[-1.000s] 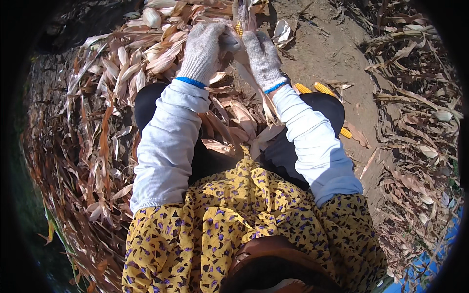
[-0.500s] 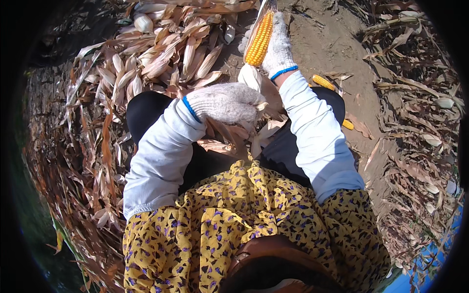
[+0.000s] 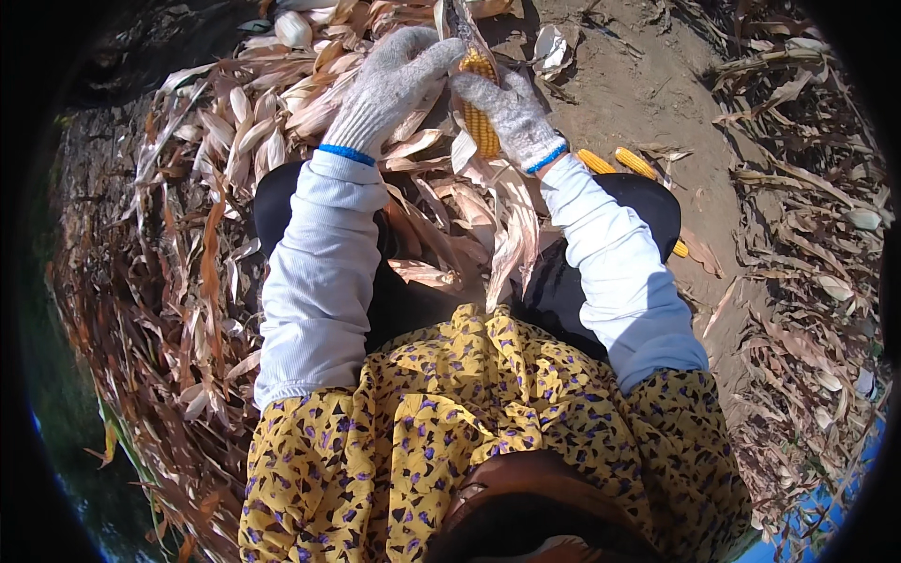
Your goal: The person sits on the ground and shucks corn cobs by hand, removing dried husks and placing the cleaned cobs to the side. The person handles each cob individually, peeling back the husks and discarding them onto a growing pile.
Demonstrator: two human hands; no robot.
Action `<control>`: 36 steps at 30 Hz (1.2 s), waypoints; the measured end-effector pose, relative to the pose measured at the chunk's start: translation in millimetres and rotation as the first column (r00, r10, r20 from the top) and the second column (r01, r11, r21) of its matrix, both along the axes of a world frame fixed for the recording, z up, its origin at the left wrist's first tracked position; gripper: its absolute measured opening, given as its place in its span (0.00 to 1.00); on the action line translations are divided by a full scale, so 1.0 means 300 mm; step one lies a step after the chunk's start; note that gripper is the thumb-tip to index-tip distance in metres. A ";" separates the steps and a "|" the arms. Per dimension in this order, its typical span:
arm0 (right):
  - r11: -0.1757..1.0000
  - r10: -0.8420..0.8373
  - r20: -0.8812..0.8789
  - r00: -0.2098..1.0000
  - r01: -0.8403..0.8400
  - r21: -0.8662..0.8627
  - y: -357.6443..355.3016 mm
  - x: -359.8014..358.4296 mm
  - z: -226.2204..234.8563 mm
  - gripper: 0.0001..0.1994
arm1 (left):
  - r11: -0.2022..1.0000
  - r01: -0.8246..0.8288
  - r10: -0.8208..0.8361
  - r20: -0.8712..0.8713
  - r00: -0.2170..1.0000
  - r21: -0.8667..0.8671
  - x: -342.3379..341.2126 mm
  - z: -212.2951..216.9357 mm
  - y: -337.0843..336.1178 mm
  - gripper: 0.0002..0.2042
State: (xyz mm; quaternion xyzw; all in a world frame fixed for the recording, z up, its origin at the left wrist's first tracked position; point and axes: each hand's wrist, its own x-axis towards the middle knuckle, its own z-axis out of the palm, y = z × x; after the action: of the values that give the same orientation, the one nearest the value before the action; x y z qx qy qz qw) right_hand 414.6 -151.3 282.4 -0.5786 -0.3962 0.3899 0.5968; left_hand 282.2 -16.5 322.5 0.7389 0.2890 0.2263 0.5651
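Observation:
Both my hands wear grey knit gloves and meet on one yellow corn cob point(image 3: 481, 117) held out in front of my knees. My right hand point(image 3: 511, 117) grips the cob from the right side. My left hand point(image 3: 389, 84) pinches the dry husk point(image 3: 462, 23) at the cob's upper end. Loose husk leaves hang from the cob down between my knees. The lower part of the cob is hidden behind my right glove.
A thick heap of dry corn husks and stalks point(image 3: 188, 244) lies to my left and ahead. Two or three husked yellow cobs point(image 3: 619, 161) lie on bare dirt point(image 3: 657, 84) by my right knee. More dry stalks point(image 3: 807, 310) cover the ground at right.
My left hand has gone from down by my knee up to the cob's tip and taken the husk. The right hand has brought the cob slightly lower and nearer.

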 end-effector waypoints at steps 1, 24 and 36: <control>0.993 -0.032 -0.257 0.966 0.001 -0.121 0.014 -0.021 0.050 0.23 | 0.997 0.025 -0.021 -0.055 0.998 0.068 0.009 0.012 -0.004 0.25; 0.990 -0.060 0.564 0.824 0.120 -0.069 0.024 0.043 -0.005 0.34 | 0.847 -0.073 0.187 0.167 0.968 -0.527 -0.030 0.032 -0.029 0.14; 0.992 -0.109 0.222 0.969 0.122 -0.044 0.010 0.048 0.052 0.24 | 0.682 -0.010 0.398 0.360 0.844 -0.731 0.010 -0.037 -0.012 0.08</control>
State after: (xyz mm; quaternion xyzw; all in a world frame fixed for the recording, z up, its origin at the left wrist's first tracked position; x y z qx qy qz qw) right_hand 428.9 -148.2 297.9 -0.6571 -0.4138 0.2995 0.5543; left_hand 285.2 -20.1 311.5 0.3447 0.2829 0.3424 0.8270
